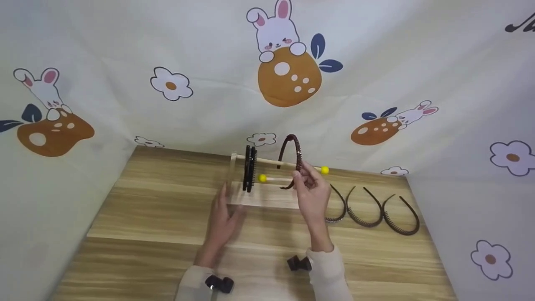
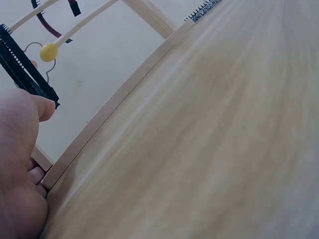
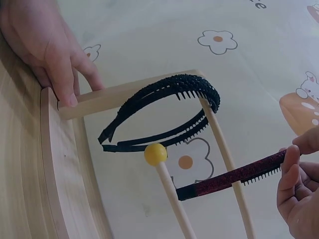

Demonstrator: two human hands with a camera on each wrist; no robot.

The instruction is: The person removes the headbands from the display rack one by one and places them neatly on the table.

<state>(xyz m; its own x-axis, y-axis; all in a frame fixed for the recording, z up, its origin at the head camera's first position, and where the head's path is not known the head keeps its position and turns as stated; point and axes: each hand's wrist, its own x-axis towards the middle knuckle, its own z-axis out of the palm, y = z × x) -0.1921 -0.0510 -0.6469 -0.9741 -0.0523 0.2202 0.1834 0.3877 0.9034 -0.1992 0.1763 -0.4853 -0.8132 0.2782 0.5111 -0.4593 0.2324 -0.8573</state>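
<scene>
In the head view, a wooden rack (image 1: pixel 267 200) has two rods tipped with yellow balls (image 1: pixel 324 170). Black toothed headbands (image 1: pixel 249 169) hang together near its left end, around the longer rod. My right hand (image 1: pixel 313 196) pinches a dark red toothed headband (image 1: pixel 298 152) by one side, and that rod passes through its curve. The right wrist view shows the red headband (image 3: pixel 219 183) crossing the rod. At the rack's left end my left hand (image 1: pixel 223 221) holds the corner where post and base meet; the left wrist view shows its fingers (image 2: pixel 36 175) bent there.
To the right of the rack, three more dark headbands (image 1: pixel 364 225) lie in a row on the wood-grain table (image 1: pixel 159 263). A pale cloth (image 1: pixel 217 113) printed with rabbits and flowers stands behind the table and on both sides.
</scene>
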